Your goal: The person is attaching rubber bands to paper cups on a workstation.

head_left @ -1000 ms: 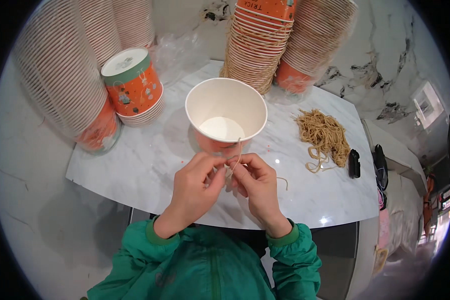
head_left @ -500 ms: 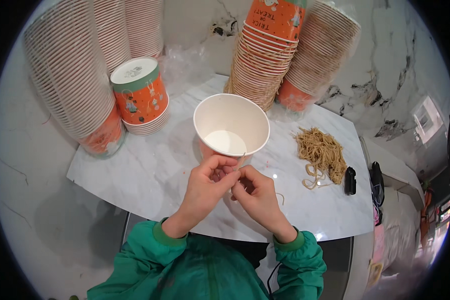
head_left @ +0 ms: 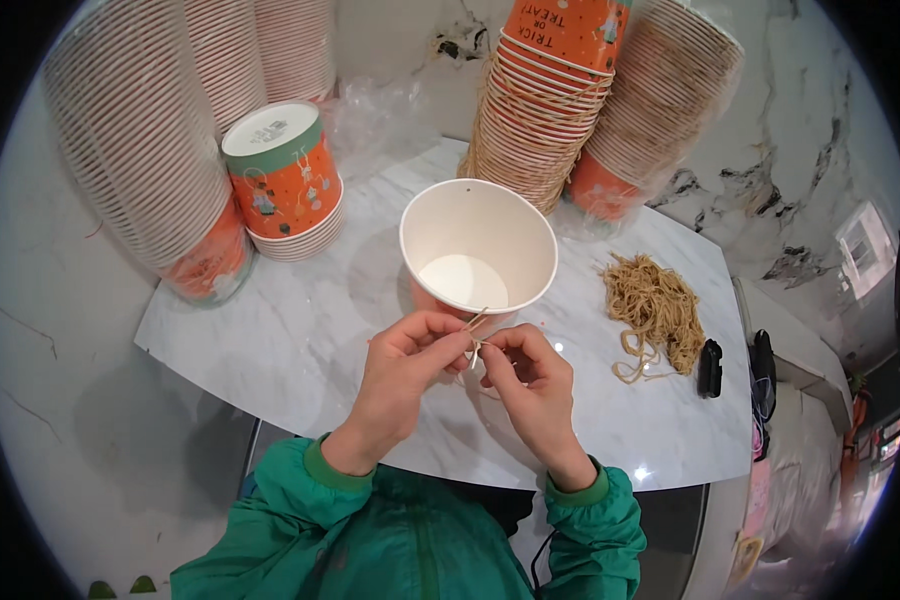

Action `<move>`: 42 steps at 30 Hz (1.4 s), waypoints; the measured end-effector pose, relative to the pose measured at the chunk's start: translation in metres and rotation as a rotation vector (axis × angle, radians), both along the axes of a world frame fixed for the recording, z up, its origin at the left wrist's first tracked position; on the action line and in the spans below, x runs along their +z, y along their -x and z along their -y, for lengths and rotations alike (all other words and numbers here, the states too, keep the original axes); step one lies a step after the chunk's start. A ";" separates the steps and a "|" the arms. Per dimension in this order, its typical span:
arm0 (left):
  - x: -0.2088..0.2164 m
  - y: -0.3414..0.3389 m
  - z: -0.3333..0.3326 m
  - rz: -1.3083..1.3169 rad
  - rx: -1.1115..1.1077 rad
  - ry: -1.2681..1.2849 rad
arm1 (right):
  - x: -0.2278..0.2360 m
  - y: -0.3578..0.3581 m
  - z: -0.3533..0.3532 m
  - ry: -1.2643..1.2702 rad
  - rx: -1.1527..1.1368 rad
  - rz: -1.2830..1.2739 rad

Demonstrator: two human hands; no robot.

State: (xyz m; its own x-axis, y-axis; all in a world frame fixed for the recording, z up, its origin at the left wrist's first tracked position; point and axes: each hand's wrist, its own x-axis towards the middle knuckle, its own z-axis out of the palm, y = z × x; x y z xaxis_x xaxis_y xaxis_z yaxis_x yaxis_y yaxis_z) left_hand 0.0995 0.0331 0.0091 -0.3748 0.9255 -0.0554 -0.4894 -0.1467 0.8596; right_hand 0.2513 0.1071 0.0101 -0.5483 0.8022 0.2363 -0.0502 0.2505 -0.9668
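Note:
A white-lined paper bucket (head_left: 478, 225) with an orange outside stands upright, its mouth facing up. Just in front of its near rim, my left hand (head_left: 395, 380) pinches a thin tan cord (head_left: 477, 350) between thumb and forefinger. My right hand (head_left: 532, 388) is closed at the fingertips on the same cord from the other side. A small loop or knot shows between the two sets of fingertips, and one strand reaches up over the bucket's rim. Farther right lies a tangled pile of tan cords (head_left: 655, 310).
Several nested orange buckets (head_left: 545, 120) with cords hanging on them rise behind, beside a plastic-wrapped stack (head_left: 665, 100). At left stand tall wrapped stacks (head_left: 135, 140) and a short upside-down stack (head_left: 288, 185). A small black object (head_left: 709, 368) lies near the marbled table's (head_left: 270, 350) right edge.
My fingertips have drawn slightly apart, and the cord's small loop or knot now shows between them. The view has shifted a little, with the bucket appearing farther right.

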 end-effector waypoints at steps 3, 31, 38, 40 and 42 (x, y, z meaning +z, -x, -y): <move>-0.002 -0.001 0.002 0.099 -0.015 0.006 | 0.002 0.002 0.004 -0.118 -0.082 -0.020; -0.003 -0.010 0.007 0.048 0.035 -0.091 | -0.005 0.013 0.021 -0.114 -0.081 -0.139; 0.004 0.002 0.006 0.383 -0.106 -0.033 | 0.001 0.002 0.022 0.061 -0.050 -0.267; 0.004 0.001 0.006 0.449 -0.124 -0.048 | -0.002 0.003 0.019 -0.011 -0.069 -0.245; 0.003 -0.001 0.006 0.433 -0.121 -0.043 | 0.002 0.008 0.020 -0.061 -0.071 -0.234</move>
State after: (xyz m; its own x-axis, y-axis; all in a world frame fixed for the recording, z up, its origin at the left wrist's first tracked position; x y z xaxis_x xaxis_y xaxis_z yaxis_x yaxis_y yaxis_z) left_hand 0.1006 0.0266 0.0120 -0.2148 0.9660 -0.1442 -0.8182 -0.0974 0.5666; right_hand 0.2434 0.0874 0.0118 -0.4157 0.8170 0.3997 -0.2511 0.3193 -0.9138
